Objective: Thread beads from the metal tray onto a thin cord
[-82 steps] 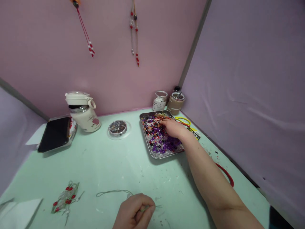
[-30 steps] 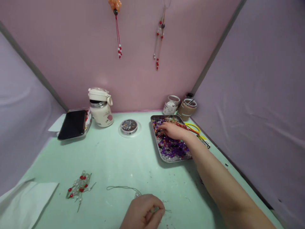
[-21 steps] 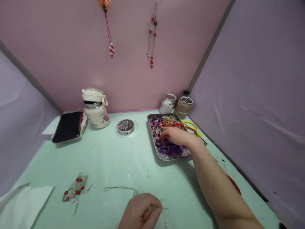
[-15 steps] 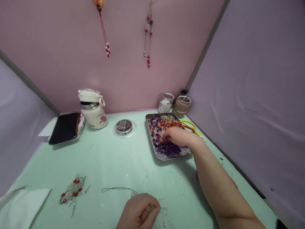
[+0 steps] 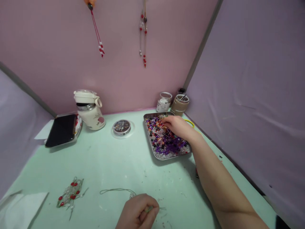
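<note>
At the bottom middle, my left hand (image 5: 138, 210) is pinched shut on a thin olive-green cord (image 5: 116, 190). The cord's loop lies on the table to the left, with clear beads (image 5: 132, 194) beside the knuckles and short ends past the fingertips. My right hand (image 5: 176, 126) reaches over the far part of a metal tray (image 5: 152, 147) of mixed beads. Its fingers are drawn together, downward, by a tangle of thin pale thread (image 5: 164, 132); what they hold, if anything, is hidden. Purple beads (image 5: 170, 146) fill the tray's nearer part.
A beaded green-cord piece (image 5: 71, 193) lies at left, near white paper (image 5: 22, 208). Farther back are a black phone-like slab (image 5: 61, 130), a cream cup (image 5: 90, 116), a round spool (image 5: 121, 127), two jars (image 5: 164, 102) and a yellow handle (image 5: 190, 122). Beaded strings (image 5: 145, 38) hang on the pink wall.
My right hand has moved from the tray's middle toward its far side, and the pale thread lies differently. My left hand keeps its pinch on the cord. The view has shifted slightly.
</note>
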Demonstrator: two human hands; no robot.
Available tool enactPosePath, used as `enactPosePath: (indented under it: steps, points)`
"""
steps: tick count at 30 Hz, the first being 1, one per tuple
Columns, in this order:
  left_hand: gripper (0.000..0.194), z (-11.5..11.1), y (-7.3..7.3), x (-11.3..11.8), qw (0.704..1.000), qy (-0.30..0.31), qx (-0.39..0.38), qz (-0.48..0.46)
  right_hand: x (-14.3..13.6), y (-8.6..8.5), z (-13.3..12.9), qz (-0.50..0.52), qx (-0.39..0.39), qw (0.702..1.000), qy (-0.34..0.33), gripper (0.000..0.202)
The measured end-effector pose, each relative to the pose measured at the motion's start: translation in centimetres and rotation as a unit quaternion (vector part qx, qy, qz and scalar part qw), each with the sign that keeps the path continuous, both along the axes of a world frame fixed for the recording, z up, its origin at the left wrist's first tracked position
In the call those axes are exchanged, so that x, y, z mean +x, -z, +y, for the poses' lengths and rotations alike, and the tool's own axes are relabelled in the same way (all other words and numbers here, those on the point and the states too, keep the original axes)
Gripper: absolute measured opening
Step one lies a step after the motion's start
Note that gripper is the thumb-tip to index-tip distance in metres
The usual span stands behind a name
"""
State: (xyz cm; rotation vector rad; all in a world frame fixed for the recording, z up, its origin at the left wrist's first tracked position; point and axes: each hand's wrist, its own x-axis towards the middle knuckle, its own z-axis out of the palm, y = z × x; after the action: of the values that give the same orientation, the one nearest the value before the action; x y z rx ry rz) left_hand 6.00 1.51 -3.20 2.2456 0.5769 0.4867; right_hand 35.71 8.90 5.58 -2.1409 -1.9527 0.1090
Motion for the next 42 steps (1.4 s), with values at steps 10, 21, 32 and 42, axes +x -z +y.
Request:
enactPosePath:
  steps: [10, 21, 32, 42]
  points:
    - [0.013, -0.4, -0.1, 0.1, 0.999, -0.022, -0.009, -0.022, -1.1, 2.9, 7.3, -0.129, -0.104, 0.985, -0.047, 0.022]
    - [0.014, -0.3, -0.4, 0.2, 0.999, -0.02, -0.03, -0.014, 0.4, 4.7, 7.4, -0.06, -0.032, 0.997, -0.048, 0.016]
    - [0.02, -0.8, -0.4, 0.1, 0.991, -0.044, -0.12, 0.043, -2.7, 2.7, -1.8, 0.614, 0.138, 0.776, 0.023, 0.016]
    - [0.023, -0.7, -0.8, 0.1, 0.987, -0.044, -0.141, 0.063, -1.1, 4.3, -1.9, 0.787, 0.091, 0.607, 0.056, 0.024]
